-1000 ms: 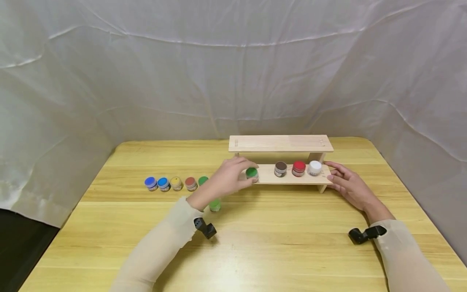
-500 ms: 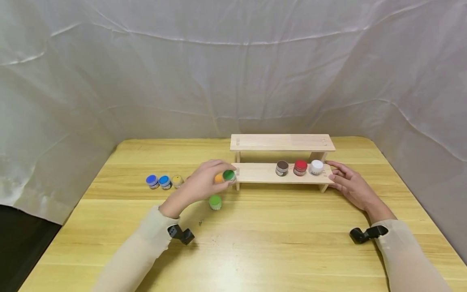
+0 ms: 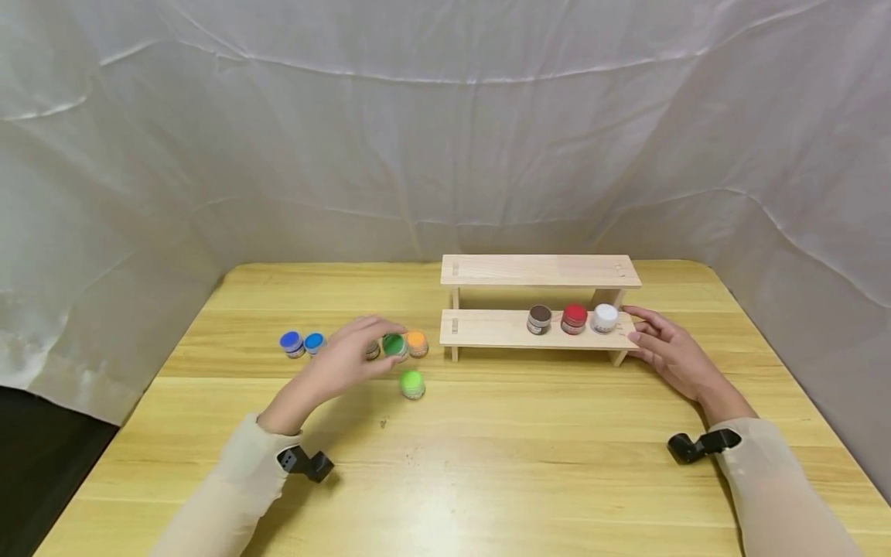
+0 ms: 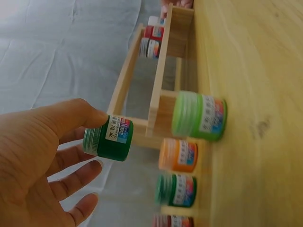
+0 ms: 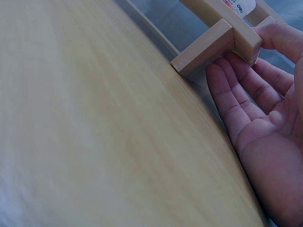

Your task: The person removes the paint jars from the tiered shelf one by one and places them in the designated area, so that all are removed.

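My left hand [image 3: 337, 360] pinches a dark green paint jar [image 4: 116, 142] between thumb and fingers, holding it over the row of jars left of a two-step wooden display rack [image 3: 480, 329]. At the rack's right end, my right hand [image 3: 664, 352] grips the lower step, thumb on top and fingers under it beside the leg [image 5: 206, 49]. On that step stand a brown-lidded jar [image 3: 539, 319], a red jar [image 3: 574, 318] and a white jar [image 3: 605, 318]. Another dark green jar [image 4: 176, 190] stands in the row, seen in the left wrist view.
An orange jar [image 3: 416, 343] ends the row nearest the rack, with a light green jar [image 3: 412, 384] in front. Farther left are a blue jar [image 3: 291, 343] and a lighter blue jar [image 3: 315, 343]. My left hand hides other jars. A grey curtain [image 3: 445, 155] surrounds the table.
My left hand has lifted the dark green jar from the lower step's left end and carried it left over the row. The right hand has stayed on the rack.
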A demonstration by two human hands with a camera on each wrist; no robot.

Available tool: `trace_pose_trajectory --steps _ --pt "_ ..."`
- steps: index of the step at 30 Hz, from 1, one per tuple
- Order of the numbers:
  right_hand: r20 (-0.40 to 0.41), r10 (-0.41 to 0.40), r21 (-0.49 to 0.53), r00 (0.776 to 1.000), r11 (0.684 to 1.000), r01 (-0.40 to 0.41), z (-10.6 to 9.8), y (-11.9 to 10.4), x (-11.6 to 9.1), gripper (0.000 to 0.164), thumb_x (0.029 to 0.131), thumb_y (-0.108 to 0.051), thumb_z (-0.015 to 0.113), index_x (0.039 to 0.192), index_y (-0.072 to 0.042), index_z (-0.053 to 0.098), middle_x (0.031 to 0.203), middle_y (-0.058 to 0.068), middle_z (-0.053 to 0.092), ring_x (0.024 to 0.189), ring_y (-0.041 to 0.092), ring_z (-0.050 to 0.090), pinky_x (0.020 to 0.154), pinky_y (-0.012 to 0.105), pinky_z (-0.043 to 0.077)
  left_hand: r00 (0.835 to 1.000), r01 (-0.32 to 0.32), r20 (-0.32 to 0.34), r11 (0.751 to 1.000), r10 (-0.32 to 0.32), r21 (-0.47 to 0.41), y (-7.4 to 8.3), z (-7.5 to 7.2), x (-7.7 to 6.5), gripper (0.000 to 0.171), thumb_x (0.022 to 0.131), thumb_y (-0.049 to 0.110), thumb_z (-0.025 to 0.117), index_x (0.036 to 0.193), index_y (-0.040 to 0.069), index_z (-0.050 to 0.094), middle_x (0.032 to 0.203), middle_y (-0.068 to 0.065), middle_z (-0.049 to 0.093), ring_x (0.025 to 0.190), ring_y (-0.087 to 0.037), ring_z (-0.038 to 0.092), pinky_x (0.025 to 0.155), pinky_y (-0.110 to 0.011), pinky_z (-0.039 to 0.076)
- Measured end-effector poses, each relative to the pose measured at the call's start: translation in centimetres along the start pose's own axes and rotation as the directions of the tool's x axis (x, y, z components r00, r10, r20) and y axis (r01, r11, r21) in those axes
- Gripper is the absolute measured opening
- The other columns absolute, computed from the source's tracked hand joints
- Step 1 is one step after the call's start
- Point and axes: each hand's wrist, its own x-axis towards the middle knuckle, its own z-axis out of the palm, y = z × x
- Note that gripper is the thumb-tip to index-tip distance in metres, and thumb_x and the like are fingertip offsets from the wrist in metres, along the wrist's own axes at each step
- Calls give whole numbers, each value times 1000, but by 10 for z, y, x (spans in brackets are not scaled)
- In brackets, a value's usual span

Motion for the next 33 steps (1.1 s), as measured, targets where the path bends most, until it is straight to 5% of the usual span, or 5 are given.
trace_pose_trajectory --steps 8,15,33 --pt "-5 -1 -5 1000 1000 1 0 0 0 52 101 5 45 150 2 28 110 8 53 103 13 61 89 27 52 1000 21 1 1000 -21 -10 -12 3 -16 34 87 21 76 118 10 68 114 -4 67 99 -20 63 82 -38 54" --pt "-3 0 -9 1000 1000 0 1 -1 -1 51 101 5 46 150 0 32 110 7 53 102 13 61 89 26 52 996 67 60 997 -66 -23 -19 9 -26 36 86 23 77 120 15 68 120 -5 66 111 -29 59 96 -55 45" --pt "-19 15 1 1000 1000 -15 0 0 -1 51 100 6 46 149 -3 34 110 6 55 102 12 62 88 26 52 984 29 179 999 -24 -25 -30 22 -33 38 85 22 78 121 15 67 118 2 67 114 -26 58 101 -58 38"
